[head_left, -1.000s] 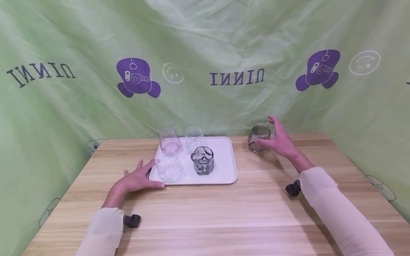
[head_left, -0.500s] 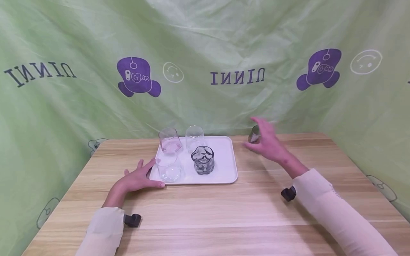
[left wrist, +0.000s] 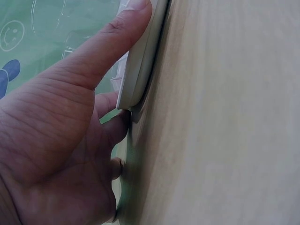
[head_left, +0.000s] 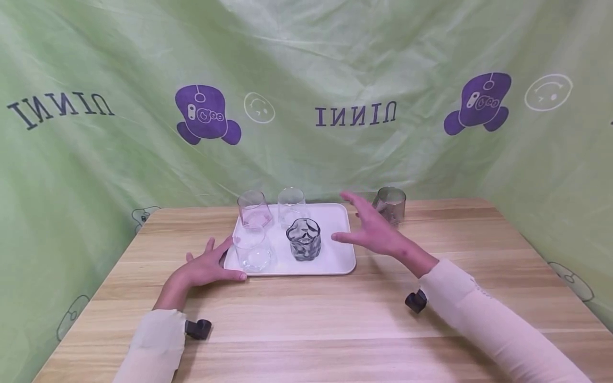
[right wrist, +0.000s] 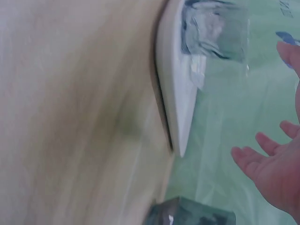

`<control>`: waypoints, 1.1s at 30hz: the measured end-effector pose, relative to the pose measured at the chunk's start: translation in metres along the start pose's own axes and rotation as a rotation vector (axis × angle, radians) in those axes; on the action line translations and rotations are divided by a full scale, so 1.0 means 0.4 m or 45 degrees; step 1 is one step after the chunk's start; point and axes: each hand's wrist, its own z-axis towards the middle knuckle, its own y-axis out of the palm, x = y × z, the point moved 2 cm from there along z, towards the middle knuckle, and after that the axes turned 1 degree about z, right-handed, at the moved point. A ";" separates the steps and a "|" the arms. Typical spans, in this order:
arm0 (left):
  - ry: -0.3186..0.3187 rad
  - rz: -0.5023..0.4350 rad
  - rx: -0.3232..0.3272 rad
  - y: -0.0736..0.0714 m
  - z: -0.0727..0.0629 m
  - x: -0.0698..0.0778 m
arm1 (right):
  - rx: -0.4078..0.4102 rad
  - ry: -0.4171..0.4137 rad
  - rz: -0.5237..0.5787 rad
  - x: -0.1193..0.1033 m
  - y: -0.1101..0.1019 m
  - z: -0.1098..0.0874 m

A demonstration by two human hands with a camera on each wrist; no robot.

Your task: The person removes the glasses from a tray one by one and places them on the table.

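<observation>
from my remote seat, the left wrist view is mostly palm: the left hand (left wrist: 61,140) fills the frame and only a sliver of the white tray (left wrist: 140,70) edge shows, with the thumb laid along it. the right wrist view is blurred; i can make out the tray rim (right wrist: 180,93), a rippled glass (right wrist: 215,28) cut off at the top, and part of a smoky glass (right wrist: 192,216) cut off at the bottom. fingertips of the right hand (right wrist: 276,173) enter from 3 o'clock.

in the head view the left hand (head_left: 206,268) rests released at the tray's (head_left: 335,255) 7 o'clock corner, fingers straight, thumb against the near edge, touching but not curled round it. the right hand (head_left: 375,231) hangs open above the tray's 3 o'clock edge, fingers spread, holding nothing.

the rippled glass (head_left: 303,239) is dark grey, squat, with a wavy wall, upright near the tray's middle, at 9 o'clock from the right hand and near it. 3 clearer glasses share the tray: a pink-tinted glass (head_left: 254,210) and a clear glass (head_left: 291,205) at the far edge, a low clear glass (head_left: 253,250) by the left hand. the smoky glass (head_left: 390,205) stands upright off the tray, on the wooden table (head_left: 306,319), at 1 o'clock from the right hand, apart from it.
</observation>
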 end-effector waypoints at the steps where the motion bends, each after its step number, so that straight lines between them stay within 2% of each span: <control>1: -0.001 0.000 -0.001 0.000 0.000 0.000 | -0.011 0.002 0.016 -0.002 0.009 0.000; 12: -0.009 -0.002 0.005 -0.001 -0.002 -0.001 | -0.085 -0.050 0.170 -0.018 0.102 0.021; 19: -0.009 -0.001 0.009 0.004 -0.001 -0.002 | -0.151 -0.011 0.234 -0.027 0.141 0.034; 24: -0.015 -0.005 0.009 0.004 -0.001 -0.001 | -0.169 0.006 0.238 -0.030 0.152 0.045; 33: -0.003 -0.012 0.012 -0.001 0.003 0.001 | -0.186 0.026 0.157 -0.031 0.166 0.060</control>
